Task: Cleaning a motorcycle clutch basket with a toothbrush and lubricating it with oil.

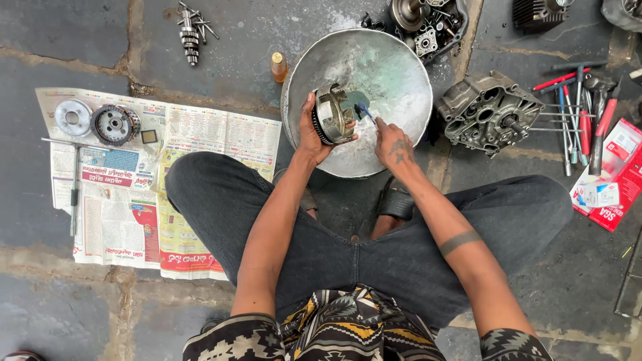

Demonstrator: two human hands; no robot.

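My left hand point(311, 137) grips a round metal clutch drum point(332, 115) with a toothed rim, holding it on edge over a wide metal basin point(401, 73). My right hand point(393, 144) holds a small blue-handled brush point(366, 112) whose tip touches the drum's open face. Both hands are above the near side of the basin, which holds a film of pale liquid.
On a newspaper point(134, 200) to the left lie a clutch pack point(114, 124), a metal disc point(72, 117) and a long T-handled tool point(73, 180). An engine case point(488, 111), several screwdrivers and wrenches point(578, 110) and a red box point(612, 177) lie right. A small bottle point(279, 66) and gear shaft point(190, 33) lie beyond.
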